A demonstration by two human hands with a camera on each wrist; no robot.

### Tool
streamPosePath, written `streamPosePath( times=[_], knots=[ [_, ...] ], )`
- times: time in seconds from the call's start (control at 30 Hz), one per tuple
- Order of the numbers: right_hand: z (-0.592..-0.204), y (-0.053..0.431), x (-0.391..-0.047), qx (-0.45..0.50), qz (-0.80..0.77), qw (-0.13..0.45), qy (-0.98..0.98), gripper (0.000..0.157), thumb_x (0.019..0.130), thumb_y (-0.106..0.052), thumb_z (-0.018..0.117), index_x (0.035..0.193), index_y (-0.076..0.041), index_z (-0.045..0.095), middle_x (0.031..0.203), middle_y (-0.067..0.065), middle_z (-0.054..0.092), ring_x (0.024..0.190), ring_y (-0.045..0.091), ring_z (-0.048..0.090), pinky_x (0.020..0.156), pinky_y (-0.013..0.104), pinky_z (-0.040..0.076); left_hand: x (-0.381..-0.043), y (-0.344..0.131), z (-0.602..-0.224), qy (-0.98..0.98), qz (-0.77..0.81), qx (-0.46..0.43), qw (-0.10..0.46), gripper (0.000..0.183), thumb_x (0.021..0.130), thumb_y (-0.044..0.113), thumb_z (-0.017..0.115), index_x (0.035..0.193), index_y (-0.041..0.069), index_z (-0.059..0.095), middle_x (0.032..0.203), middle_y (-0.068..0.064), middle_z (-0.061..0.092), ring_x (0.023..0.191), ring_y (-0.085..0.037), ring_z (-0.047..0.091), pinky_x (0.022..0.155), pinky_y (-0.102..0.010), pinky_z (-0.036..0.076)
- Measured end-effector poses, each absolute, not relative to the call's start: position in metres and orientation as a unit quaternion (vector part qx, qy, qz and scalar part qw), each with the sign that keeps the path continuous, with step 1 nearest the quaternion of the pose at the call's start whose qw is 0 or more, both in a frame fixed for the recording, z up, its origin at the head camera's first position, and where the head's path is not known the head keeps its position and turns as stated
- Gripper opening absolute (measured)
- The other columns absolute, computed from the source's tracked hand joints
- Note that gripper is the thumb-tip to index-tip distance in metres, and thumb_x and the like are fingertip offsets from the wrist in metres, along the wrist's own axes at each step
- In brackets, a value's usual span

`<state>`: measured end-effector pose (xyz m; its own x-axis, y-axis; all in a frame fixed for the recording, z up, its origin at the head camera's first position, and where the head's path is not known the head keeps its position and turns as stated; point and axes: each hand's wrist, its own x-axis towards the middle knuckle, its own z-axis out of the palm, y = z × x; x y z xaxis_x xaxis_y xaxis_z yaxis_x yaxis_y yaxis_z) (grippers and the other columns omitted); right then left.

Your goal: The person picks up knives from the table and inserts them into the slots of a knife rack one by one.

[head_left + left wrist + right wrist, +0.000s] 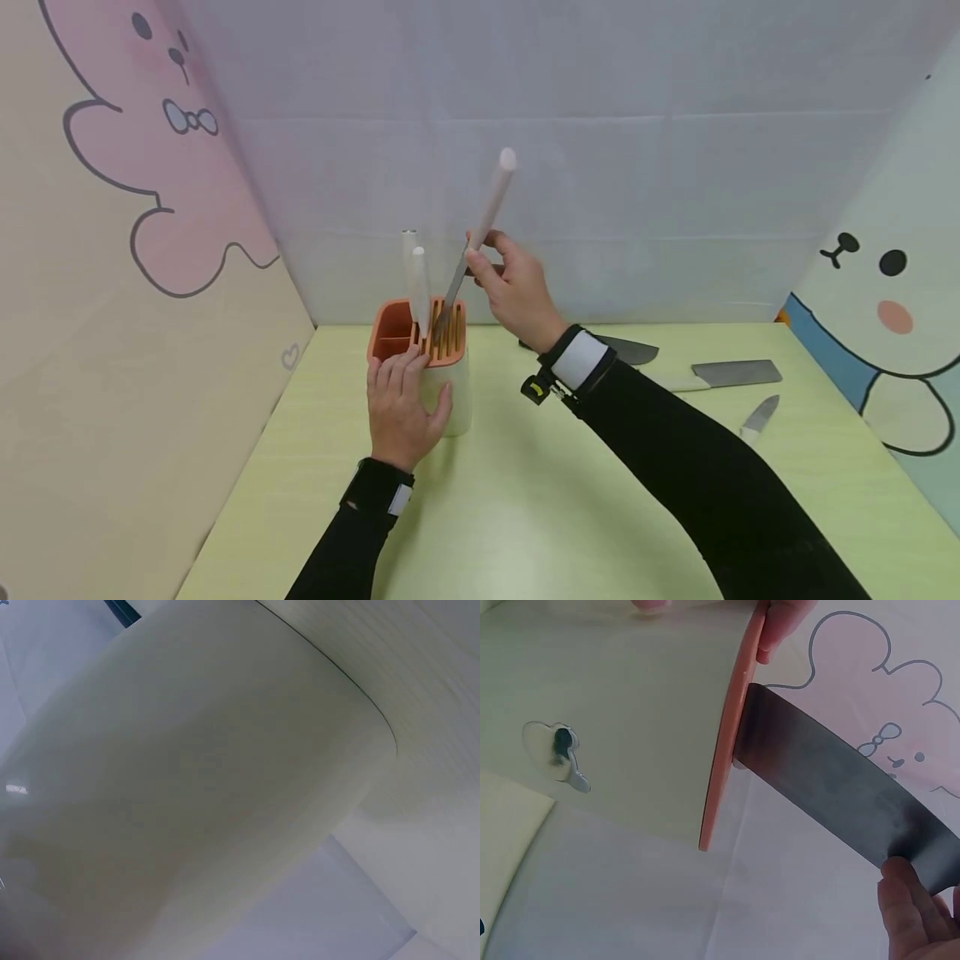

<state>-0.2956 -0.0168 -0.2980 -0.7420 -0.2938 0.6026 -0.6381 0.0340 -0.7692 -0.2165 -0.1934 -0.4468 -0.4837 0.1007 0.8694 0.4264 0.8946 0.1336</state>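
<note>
A cream knife block point(457, 400) with an orange slotted top point(453, 346) stands at the table's back left. My left hand point(405, 408) rests against its front, fairly straight fingers reaching the orange rim and thumb along the side. The right hand point(517, 287) pinches a white-handled knife point(491, 200) where handle meets blade. That knife leans to the right, its broad grey blade point(840, 780) pointing down with the end at the slots. Two white knife handles point(420, 283) rise from the block beside it. The left wrist view shows mostly the block's smooth wall point(210, 765).
On the table's right lie a dark-bladed knife point(633, 350) partly behind the right wrist, a white-handled cleaver point(738, 372) and a small knife point(761, 417) near the sleeve. A pale back wall point(600, 208) rises behind the block, with cartoon-printed panels on both sides.
</note>
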Motion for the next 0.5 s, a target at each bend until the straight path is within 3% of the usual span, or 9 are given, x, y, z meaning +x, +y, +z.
streamPosePath(
  times=[0.23,0.5],
  knots=[
    [-0.295,-0.035,-0.296,0.360,0.540,0.158,-0.744,0.036,0.095,-0.024,0.054,0.125,-0.004,0.052,0.122,0.009,0.059,0.083,0.008,0.065,0.076,0.033,0.053,-0.217,-0.195,-0.448,-0.846,-0.162,-0.153,0.483,0.048,0.080,0.032,0.062,0.115,0.001,0.053,0.124,-0.016,0.055,0.111,-0.034,0.047,0.100,-0.061,0.029],
    [-0.306,-0.050,-0.293,0.359,0.496,0.137,-0.778,0.037,0.093,-0.022,0.058,0.125,-0.005,0.054,0.119,0.009,0.061,0.085,0.010,0.064,0.075,0.028,0.053,-0.217,-0.197,-0.450,-0.847,-0.155,-0.150,0.486,0.049,0.079,0.032,0.062,0.117,0.002,0.053,0.125,-0.014,0.054,0.111,-0.033,0.047,0.100,-0.061,0.030]
  ],
)
